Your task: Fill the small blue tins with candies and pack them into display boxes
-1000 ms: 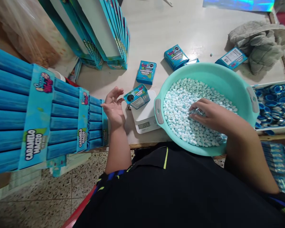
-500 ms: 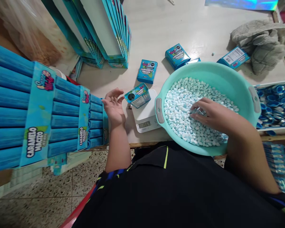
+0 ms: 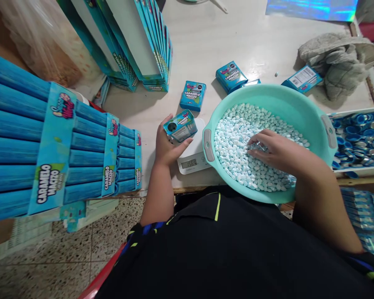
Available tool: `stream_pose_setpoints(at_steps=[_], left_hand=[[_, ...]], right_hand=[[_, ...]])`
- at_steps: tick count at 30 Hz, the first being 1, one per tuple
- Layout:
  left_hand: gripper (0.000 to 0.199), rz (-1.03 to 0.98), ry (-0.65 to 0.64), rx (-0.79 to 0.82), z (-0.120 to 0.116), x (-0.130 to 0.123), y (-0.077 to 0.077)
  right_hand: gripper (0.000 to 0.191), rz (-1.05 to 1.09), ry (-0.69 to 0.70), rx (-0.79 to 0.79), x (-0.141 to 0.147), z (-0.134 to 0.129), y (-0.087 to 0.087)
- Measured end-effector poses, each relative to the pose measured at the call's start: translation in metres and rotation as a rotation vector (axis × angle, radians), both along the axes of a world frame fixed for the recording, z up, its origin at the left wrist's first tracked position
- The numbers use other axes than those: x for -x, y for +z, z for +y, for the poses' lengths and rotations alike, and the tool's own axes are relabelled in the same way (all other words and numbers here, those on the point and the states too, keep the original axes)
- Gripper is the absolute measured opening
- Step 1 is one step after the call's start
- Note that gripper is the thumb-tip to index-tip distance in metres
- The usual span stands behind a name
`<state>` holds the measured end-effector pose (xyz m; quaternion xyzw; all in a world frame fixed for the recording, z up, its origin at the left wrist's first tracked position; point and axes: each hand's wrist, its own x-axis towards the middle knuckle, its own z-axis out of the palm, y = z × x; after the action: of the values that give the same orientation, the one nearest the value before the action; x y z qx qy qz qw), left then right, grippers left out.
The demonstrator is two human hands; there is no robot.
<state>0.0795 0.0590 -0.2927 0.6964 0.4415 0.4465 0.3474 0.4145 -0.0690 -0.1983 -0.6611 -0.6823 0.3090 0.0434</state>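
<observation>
A blue "Caramelo Macizo" candy box (image 3: 183,126) with a dark round hole in its top stands on a white digital scale (image 3: 198,162). My left hand (image 3: 168,145) is closed around it, thumb on the near side and fingers at the far left. In the turquoise basin (image 3: 311,110), my right hand (image 3: 269,147) rests among pale blue and white candies (image 3: 237,133). Its fingers are curled together round something shiny, partly hidden, that I cannot make out. Another candy box (image 3: 193,96) lies just behind the scale.
More candy boxes (image 3: 231,77) lie behind the basin. At left are a display of blue tubes (image 3: 56,145) and stacked cartons (image 3: 156,62). A tray of blue and silver caps (image 3: 361,137) is at right, with a grey cloth (image 3: 343,66) behind it.
My left hand has moved right, from open beside the candy box to closed around it. My right hand stays in the candies. The view has shifted slightly.
</observation>
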Motion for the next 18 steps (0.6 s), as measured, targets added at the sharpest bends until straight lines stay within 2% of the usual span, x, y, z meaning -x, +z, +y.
stream_pose_setpoints(at_steps=[3, 7, 10, 12, 14, 18], left_hand=[[0.087, 0.019, 0.033, -0.053, 0.005, 0.004, -0.003], [0.057, 0.077, 0.086, -0.088, 0.007, 0.005, -0.012], [0.054, 0.072, 0.199, -0.23, -0.001, -0.003, -0.009], [0.057, 0.065, 0.273, -0.354, -0.009, -0.01, 0.004], [0.055, 0.091, 0.268, -0.421, -0.016, -0.017, 0.025], [0.047, 0.32, -0.04, -0.378, -0.015, -0.026, 0.067]], right_hand=[[0.037, -0.004, -0.007, 0.004, 0.001, 0.0, 0.001], [0.037, 0.003, -0.004, 0.005, 0.001, -0.001, 0.001], [0.038, 0.006, -0.015, 0.011, 0.0, 0.0, 0.001], [0.038, 0.015, -0.018, 0.014, 0.001, 0.0, 0.001], [0.038, 0.029, -0.014, 0.01, 0.001, 0.001, 0.001], [0.037, 0.032, -0.02, 0.005, 0.002, 0.002, 0.003]])
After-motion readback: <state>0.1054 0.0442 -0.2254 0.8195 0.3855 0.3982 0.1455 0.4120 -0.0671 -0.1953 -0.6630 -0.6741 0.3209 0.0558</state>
